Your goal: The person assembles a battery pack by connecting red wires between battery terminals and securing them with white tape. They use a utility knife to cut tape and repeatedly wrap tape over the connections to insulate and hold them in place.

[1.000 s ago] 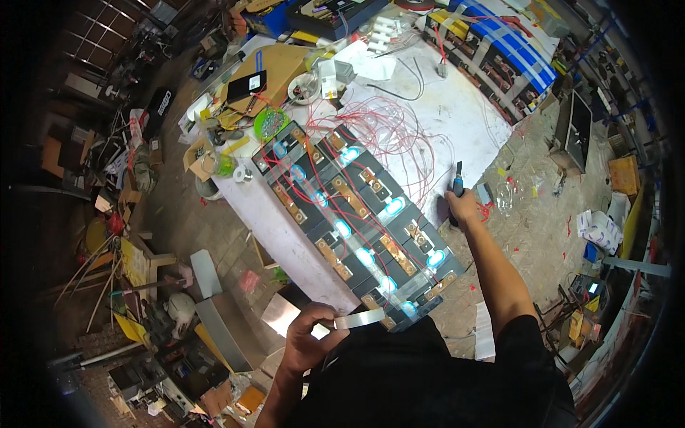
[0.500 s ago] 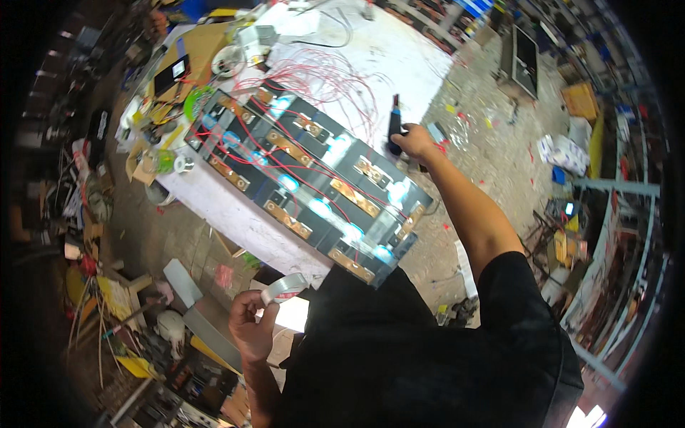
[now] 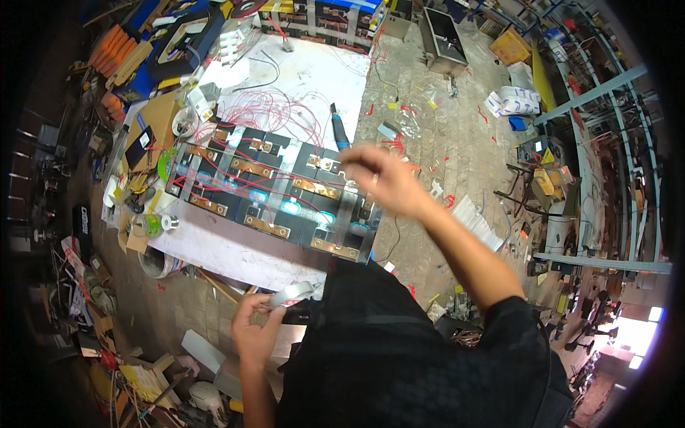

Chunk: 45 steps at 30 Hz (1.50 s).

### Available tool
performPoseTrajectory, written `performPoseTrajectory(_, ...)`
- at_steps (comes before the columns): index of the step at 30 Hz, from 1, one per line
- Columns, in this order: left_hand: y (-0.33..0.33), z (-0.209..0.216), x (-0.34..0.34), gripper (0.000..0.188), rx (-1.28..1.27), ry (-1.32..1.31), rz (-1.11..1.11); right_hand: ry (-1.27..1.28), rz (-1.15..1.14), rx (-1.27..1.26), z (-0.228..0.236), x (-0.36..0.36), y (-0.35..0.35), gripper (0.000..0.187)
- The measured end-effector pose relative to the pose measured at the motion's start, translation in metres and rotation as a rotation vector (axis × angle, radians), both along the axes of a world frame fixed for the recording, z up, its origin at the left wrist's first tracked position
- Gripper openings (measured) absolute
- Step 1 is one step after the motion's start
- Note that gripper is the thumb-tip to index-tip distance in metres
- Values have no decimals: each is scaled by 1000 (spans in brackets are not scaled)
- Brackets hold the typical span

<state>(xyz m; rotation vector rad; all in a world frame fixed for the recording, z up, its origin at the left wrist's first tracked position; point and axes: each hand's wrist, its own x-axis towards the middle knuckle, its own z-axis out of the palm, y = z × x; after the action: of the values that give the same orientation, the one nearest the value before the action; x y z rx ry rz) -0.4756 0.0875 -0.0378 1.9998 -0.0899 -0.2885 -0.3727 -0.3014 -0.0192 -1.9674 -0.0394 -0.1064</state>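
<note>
In my left hand (image 3: 257,328) is a roll of silvery-white tape (image 3: 295,292), gripped between thumb and fingers near my body. My right hand (image 3: 385,178) is blurred, its fingers bent but apart, over the far right corner of a battery pack (image 3: 280,194). Just beyond those fingers a slim black-and-blue handled tool (image 3: 339,130) lies on the white table (image 3: 342,82); its kind is unclear. The pack consists of black cells with copper bars (image 3: 267,226), clear tape strips and red wires (image 3: 267,107), which trail loosely behind it.
A second taped battery block (image 3: 321,28) stands at the table's far end. Left of the pack are a green tape roll (image 3: 164,165), a dark phone-like device (image 3: 140,148) and cardboard. Red scraps litter the floor at right, before metal shelving (image 3: 592,107).
My right hand has let go of the black-and-blue tool and drawn back toward me and left over the pack. The left hand still holds the tape roll. The whole view has shifted.
</note>
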Motion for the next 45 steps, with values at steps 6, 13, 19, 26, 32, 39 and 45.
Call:
performPoseTrajectory(6, -45, 40, 28, 30, 15, -122, -211, 98, 470, -79, 31, -86, 105, 48)
performPoseTrajectory(13, -51, 46, 54, 36, -30, -97, -199, 209, 348, 227, 13, -89, 98, 29)
performPoseTrajectory(19, -61, 39, 57, 38, -264, 222, -33, -49, 409, 113, -6, -61, 88, 29)
performPoseTrajectory(26, -54, 32, 60, 33, -405, 338, 56, -141, 414, -112, 5, -45, 96, 33)
performPoseTrajectory(32, -34, 19, 79, 16, -444, 490, 8, -63, 379, -223, 11, -53, 114, 33)
performPoseTrajectory(39, -26, -15, 105, 10, -377, 278, 9, 343, 170, -356, 32, -48, 146, 42)
performPoseTrajectory(45, -33, -49, 179, 10, 118, -393, -45, 415, -91, -570, 23, -22, 158, 41)
